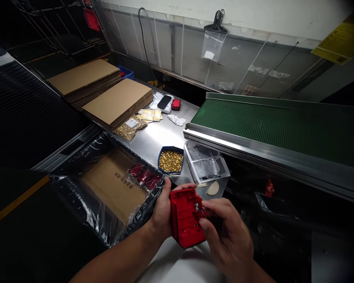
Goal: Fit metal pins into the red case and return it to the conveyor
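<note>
Red plastic housing (pixel 185 217) held up in front of the person, just below the blue tray (pixel 170 160) and nearer the camera. Long axis runs roughly up-down in view, slightly tilted; ribbed inner side faces the camera, top edge points away toward the tray. Left hand (pixel 161 212) wraps the housing's left edge, thumb over the top corner, closed on it. Right hand (pixel 224 232) at the housing's right edge, fingertips pinched narrow on a small metal bit (pixel 197 207) at the part; can't tell what the bit is exactly.

Containers, all rel. to the blue tray: the tray itself is full of small gold-coloured pieces. Just right of it, clear plastic tub (pixel 207 165) w/ crumpled clear film inside. Left of it, a carton lined w/ black plastic bag (pixel 106 188), flat cardboard sheet in it plus a few bagged red parts (pixel 144 175) at the near corner. Beyond it to the left, clear bag of gold pieces (pixel 129 127). Further back, two stacks of flat cardboard (pixel 118 100), a phone (pixel 164 101), a small red item (pixel 176 104).

Edges/room: steel table (pixel 153 139) bare between tray and cardboard. Green conveyor belt (pixel 268 122) right of the tray, its metal rail edge close to the tub. Dark, cluttered right of the hands.
</note>
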`<act>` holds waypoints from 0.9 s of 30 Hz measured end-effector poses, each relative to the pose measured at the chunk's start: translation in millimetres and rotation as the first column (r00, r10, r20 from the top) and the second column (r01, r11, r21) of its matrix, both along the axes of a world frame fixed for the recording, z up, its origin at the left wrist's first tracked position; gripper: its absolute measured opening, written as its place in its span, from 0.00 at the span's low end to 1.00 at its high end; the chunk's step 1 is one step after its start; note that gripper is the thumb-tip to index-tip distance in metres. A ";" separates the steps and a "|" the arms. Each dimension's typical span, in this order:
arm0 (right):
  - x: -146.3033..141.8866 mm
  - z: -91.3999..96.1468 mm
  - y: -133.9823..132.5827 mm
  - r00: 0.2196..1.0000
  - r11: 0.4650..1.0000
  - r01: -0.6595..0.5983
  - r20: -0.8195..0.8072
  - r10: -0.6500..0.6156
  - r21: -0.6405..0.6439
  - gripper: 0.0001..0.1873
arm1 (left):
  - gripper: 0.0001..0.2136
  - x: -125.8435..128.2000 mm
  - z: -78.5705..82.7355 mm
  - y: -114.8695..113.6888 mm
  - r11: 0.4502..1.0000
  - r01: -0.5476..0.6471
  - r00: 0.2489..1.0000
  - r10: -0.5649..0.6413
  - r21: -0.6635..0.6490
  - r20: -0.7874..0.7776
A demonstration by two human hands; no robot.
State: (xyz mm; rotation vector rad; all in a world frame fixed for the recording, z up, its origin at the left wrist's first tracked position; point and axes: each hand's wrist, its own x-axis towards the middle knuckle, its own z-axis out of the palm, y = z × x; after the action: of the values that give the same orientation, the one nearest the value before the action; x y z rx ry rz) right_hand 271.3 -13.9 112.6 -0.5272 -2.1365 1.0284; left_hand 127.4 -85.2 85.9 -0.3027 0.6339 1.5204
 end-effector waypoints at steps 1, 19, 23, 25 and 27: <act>-0.4 1.7 0.5 0.999 0.994 -0.038 -0.024 0.040 0.099 0.16 | 0.36 -0.7 0.7 0.3 1.000 0.006 0.999 -0.005 -0.005 0.037; -14.4 -17.3 17.6 0.975 0.591 0.220 0.168 -0.142 -0.776 0.25 | 0.17 15.8 0.9 -21.2 0.970 0.181 -0.243 0.206 0.164 -0.948; -14.9 -16.3 20.0 0.970 0.527 0.242 0.206 -0.126 -0.815 0.26 | 0.18 16.7 -1.1 -19.1 0.954 0.240 -0.272 0.243 0.179 -0.931; -13.5 -18.3 21.5 0.967 0.491 0.255 0.230 -0.111 -0.833 0.25 | 0.17 18.5 -1.6 -15.9 0.958 0.231 -0.274 0.230 0.168 -0.934; -12.2 -21.0 23.1 0.963 0.460 0.269 0.253 -0.096 -0.846 0.25 | 0.18 21.1 -0.3 -12.1 0.970 0.190 -0.274 0.201 0.152 -0.941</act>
State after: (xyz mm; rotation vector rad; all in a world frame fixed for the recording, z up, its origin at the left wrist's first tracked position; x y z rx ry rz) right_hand 259.2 9.2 91.6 -1.3451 -1.4431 1.9986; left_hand 148.5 -97.3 85.6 1.5219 1.7399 1.5297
